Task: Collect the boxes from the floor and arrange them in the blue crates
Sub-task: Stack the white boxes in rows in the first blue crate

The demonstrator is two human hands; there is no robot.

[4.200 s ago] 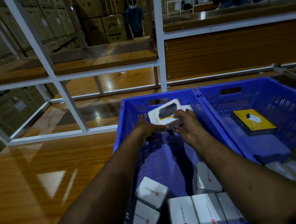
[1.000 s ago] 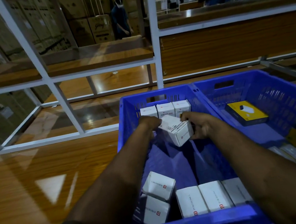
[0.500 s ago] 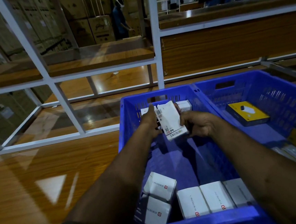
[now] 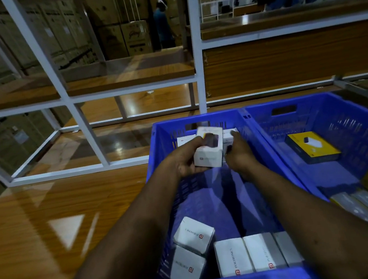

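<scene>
Two blue crates stand side by side on the wooden floor. Over the far end of the left crate (image 4: 157,151), my left hand (image 4: 185,159) grips a small white box (image 4: 209,150) with a dark picture on its front. My right hand (image 4: 238,154) is beside that box on its right, fingers curled; whether it touches the box is unclear. White boxes (image 4: 184,140) stand in a row against the crate's far wall, partly hidden behind the held box. Several white boxes (image 4: 232,256) lie at the crate's near end.
The right crate (image 4: 324,112) holds a yellow box (image 4: 312,149). More flat packs (image 4: 365,207) lie at the right edge. White metal rack frames (image 4: 83,126) with wooden shelves stand ahead. A person (image 4: 163,24) stands far back among stacked cartons.
The white box has been turned between my hands, from its barcode side to its picture side, and sits a little lower. Earlier, a row of boxes appeared along the crate's far wall.
</scene>
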